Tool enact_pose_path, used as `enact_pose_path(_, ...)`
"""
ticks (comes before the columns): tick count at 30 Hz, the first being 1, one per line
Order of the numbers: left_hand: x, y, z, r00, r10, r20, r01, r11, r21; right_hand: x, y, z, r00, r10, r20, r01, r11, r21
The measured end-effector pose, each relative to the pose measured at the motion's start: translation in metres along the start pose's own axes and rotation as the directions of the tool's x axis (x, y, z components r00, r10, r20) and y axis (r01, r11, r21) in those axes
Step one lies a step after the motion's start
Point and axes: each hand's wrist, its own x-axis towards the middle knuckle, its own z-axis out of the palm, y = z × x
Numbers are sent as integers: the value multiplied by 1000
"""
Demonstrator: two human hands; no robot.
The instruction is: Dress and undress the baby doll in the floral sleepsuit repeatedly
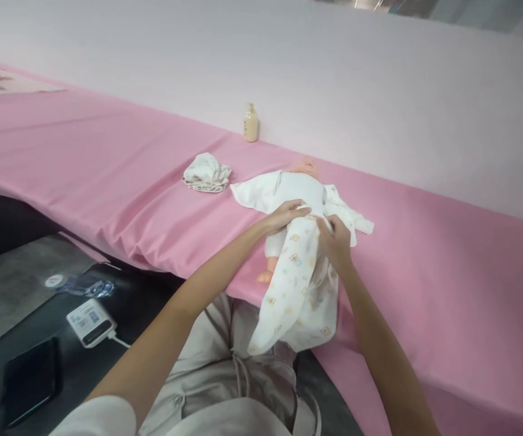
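Left hand (288, 215) pinching printed cloth (294, 263) at top; right hand (335, 241) gripping it just beside. Cloth hanging past surface's (425, 278) near edge, over part of doll (300, 188). Doll lying on surface, head toward far edge. Bundle (206, 173) left of doll; bottle (251, 125) upright along far edge.

- Soft, diffuse light; wall (161, 66) dimmer toward the right
- Faint shadow beside the bottle (251, 126)
- Gentle shading in folds of the pink sheet (443, 272)
- Bright glints at top edge
- Bottle lettering blurred
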Motion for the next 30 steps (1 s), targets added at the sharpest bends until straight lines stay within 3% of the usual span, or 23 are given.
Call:
enact_pose_path(3, -8, 9, -3, 959, -166, 229, 115, 968, 222, 4, -2, -6, 993, 116, 22, -118, 969, 217)
enact_pose_path(5, -11, 10, -5, 947, -192, 259, 126, 960, 252, 4, -4, -10, 965, 165, 203, -218, 937, 274)
enact_pose_path(6, -12, 9, -6, 954, -173, 245, 124, 971, 205, 3, -6, -13, 922, 183, 340, -279, 925, 260)
enact_pose_path(8, -11, 5, -7, 970, -135, 201, 128, 991, 47, 1, -10, -18, 782, 217, 584, -388, 903, 184)
enact_pose_path(9, -10, 3, -8, 975, -130, 182, 138, 990, -33, 0, -11, -20, 719, 230, 656, -432, 887, 162)
enact_pose_path(10, -9, 1, -9, 977, -138, 165, 156, 983, -100, -1, -13, -21, 685, 237, 689, -474, 863, 174)
enact_pose_path(11, -9, 0, -10, 975, -157, 155, 180, 972, -149, -2, -13, -21, 691, 241, 681, -512, 829, 226)
enact_pose_path(15, -13, 5, -9, 920, -292, 260, 329, 937, -114, 3, -9, -17, 851, 278, 446, -506, 664, 551)
enact_pose_path(17, -14, 6, -8, 907, -304, 291, 344, 935, -93, 5, -7, -16, 870, 294, 396, -487, 640, 595)
enact_pose_path(20, -12, 2, -7, 961, -180, 208, 234, 934, -272, 2, -11, -20, 813, 236, 532, -535, 663, 523)
enact_pose_path(23, -9, -3, -8, 978, -135, 161, 191, 891, -411, -2, -16, -28, 637, 195, 746, -589, 747, 308)
enact_pose_path(24, -9, -4, -8, 974, -156, 163, 211, 886, -414, -2, -17, -31, 602, 210, 771, -593, 764, 255)
enact_pose_path(25, -9, -4, -9, 968, -183, 169, 237, 885, -401, -2, -16, -32, 600, 226, 768, -597, 765, 242)
enact_pose_path(29, -15, 2, -6, 927, -286, 243, 338, 918, -207, 8, -6, -30, 792, 249, 557, -564, 649, 511)
enact_pose_path(30, -16, 4, -4, 920, -295, 257, 339, 929, -148, 10, -4, -28, 820, 264, 508, -550, 609, 571)
